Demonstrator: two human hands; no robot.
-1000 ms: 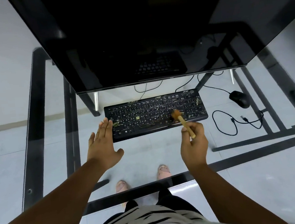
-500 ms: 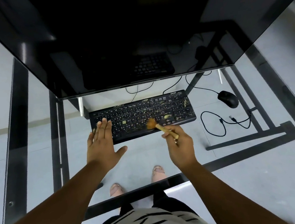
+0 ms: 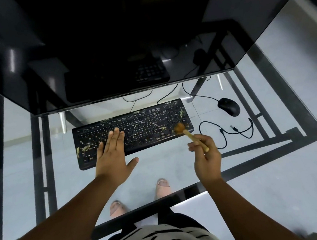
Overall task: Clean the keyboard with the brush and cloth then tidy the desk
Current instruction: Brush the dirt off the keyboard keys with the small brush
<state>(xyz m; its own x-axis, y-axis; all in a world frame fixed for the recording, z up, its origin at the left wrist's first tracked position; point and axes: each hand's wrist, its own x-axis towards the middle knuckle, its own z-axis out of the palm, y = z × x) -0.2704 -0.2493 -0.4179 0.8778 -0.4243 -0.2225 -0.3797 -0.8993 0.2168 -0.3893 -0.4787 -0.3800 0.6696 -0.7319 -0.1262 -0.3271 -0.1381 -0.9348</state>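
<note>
A black keyboard (image 3: pixel 146 126) lies on the glass desk below the monitor, with yellowish debris scattered over its keys. My left hand (image 3: pixel 113 156) rests flat on the keyboard's left half, fingers straight and together, thumb spread over the glass. My right hand (image 3: pixel 207 157) pinches the wooden handle of a small brush (image 3: pixel 188 134). The brown bristles touch the keyboard's front right corner. No cloth is in view.
A large dark monitor (image 3: pixel 120 46) overhangs the far side of the desk. A black mouse (image 3: pixel 229 106) sits right of the keyboard, with a loose black cable (image 3: pixel 225 131) looped nearer me. The desk's glass top (image 3: pixel 273 176) shows the black frame, floor and feet below.
The brush swept left across the keys, then back to the keyboard's right end. My left hand slid further onto the keys. The view shifted.
</note>
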